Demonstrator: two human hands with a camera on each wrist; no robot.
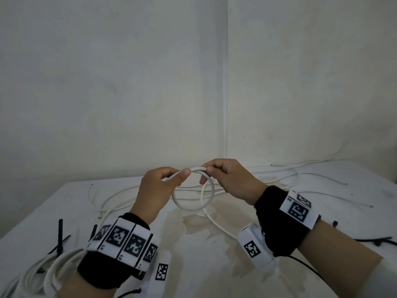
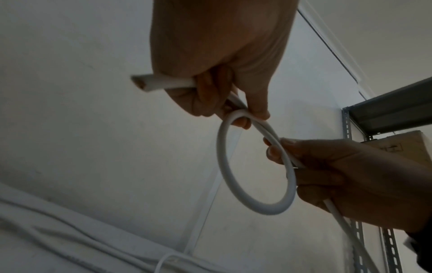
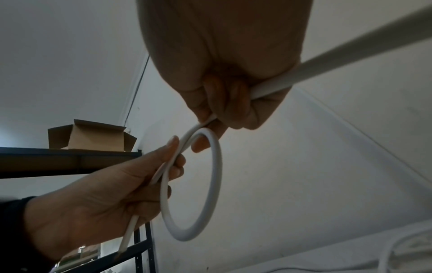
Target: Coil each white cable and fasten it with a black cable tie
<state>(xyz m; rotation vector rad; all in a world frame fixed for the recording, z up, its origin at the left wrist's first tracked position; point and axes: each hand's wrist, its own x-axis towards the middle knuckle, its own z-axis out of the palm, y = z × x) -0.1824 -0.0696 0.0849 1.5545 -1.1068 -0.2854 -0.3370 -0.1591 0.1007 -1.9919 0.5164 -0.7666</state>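
Observation:
A white cable forms one small loop (image 1: pixel 193 208) held above the table. My left hand (image 1: pixel 180 174) pinches the loop's top on the left side, thumb on top, and the cut cable end (image 2: pixel 149 85) sticks out behind its palm. My right hand (image 1: pixel 209 171) pinches the same top arc just to the right, where two strands overlap. The left wrist view shows the loop (image 2: pixel 233 190) hanging between my left hand (image 2: pixel 245 114) and right hand (image 2: pixel 280 147). In the right wrist view the loop (image 3: pixel 216 166) hangs below my right hand (image 3: pixel 210 129). The cable's tail (image 1: pixel 217 222) drops to the table.
Loose white cables (image 1: pixel 279 175) sprawl over the back of the white table (image 1: pixel 193 265). Coiled white cables (image 1: pixel 53 269) lie at the front left. Black cable ties (image 1: pixel 60 235) lie at the left, others (image 1: pixel 373 241) at the right. A metal shelf holds a cardboard box (image 3: pixel 88 136).

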